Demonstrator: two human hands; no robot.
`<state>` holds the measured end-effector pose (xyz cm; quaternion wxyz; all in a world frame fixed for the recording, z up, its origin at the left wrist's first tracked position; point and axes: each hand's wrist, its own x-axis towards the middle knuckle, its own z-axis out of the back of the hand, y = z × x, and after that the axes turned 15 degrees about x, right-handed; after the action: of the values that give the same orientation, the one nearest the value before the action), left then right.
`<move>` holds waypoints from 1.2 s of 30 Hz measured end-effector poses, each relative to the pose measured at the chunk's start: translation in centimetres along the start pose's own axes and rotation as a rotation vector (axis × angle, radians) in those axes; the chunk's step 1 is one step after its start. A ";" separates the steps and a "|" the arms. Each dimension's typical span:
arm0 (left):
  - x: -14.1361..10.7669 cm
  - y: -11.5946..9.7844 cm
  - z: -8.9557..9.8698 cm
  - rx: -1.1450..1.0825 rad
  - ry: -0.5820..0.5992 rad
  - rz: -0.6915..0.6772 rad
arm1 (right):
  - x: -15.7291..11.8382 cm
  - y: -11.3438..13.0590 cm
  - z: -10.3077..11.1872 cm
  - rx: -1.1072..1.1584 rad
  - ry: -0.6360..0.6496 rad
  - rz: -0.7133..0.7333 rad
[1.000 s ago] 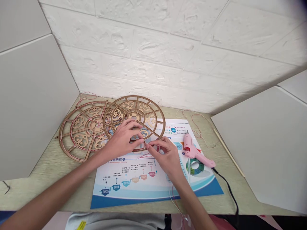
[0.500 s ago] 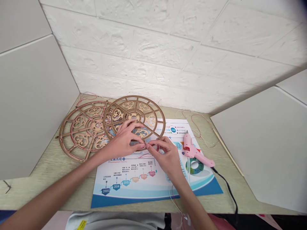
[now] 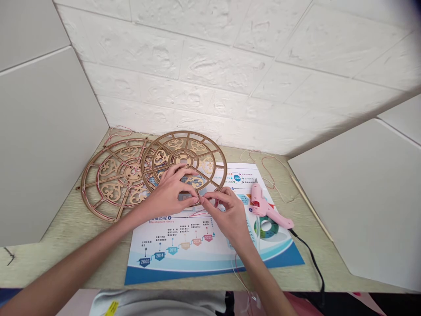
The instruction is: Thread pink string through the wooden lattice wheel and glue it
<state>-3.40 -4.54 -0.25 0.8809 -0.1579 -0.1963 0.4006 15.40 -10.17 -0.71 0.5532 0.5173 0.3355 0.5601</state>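
A round gold-brown openwork frame (image 3: 223, 164) with scroll ornaments lies tilted over the printed sheet, overlapping a second round frame (image 3: 83, 193) at its left. My left hand (image 3: 174, 188) spreads over the near part of the upper frame, its thumb and index finger closed at the near rim. Right beside them, the thumb and index finger of my right hand (image 3: 228, 213) pinch a thin wire at the same rim. Red and white wires (image 3: 240, 276) hang past my right wrist to the table edge. The fingertips hide the exact point of contact.
A pink hot glue gun (image 3: 268, 208) rests on the printed sheet (image 3: 164, 274), its black cord (image 3: 312, 259) running off the front edge. Loose wires (image 3: 271, 175) and a thin stick (image 3: 311, 208) lie at right. Grey panels (image 3: 39, 145) flank the table; a white brick-pattern wall (image 3: 210, 79) stands behind.
Both hands stay at the rim with almost no movement. The view has shifted very slightly.
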 end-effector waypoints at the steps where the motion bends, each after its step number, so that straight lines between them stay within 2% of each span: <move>1: 0.0 0.0 -0.1 0.006 -0.005 0.002 | 0.0 0.0 0.0 -0.001 0.000 0.001; 17: -0.3 -0.4 -0.6 0.042 -0.028 0.024 | 0.3 -0.8 0.0 -0.009 0.019 -0.019; 22: -0.4 -0.6 -0.4 0.075 -0.067 -0.038 | 0.2 -0.8 0.2 -0.028 0.043 -0.028; 27: -0.5 -0.1 0.0 0.089 -0.039 -0.115 | 0.2 -0.8 0.3 -0.038 0.068 -0.036; 36: -0.5 0.1 0.0 0.100 -0.076 -0.111 | 0.4 -0.7 0.3 -0.044 0.101 -0.017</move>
<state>-3.77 -4.88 -0.40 0.9006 -0.0872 -0.2176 0.3661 15.97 -9.69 -1.21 0.5516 0.4733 0.3548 0.5881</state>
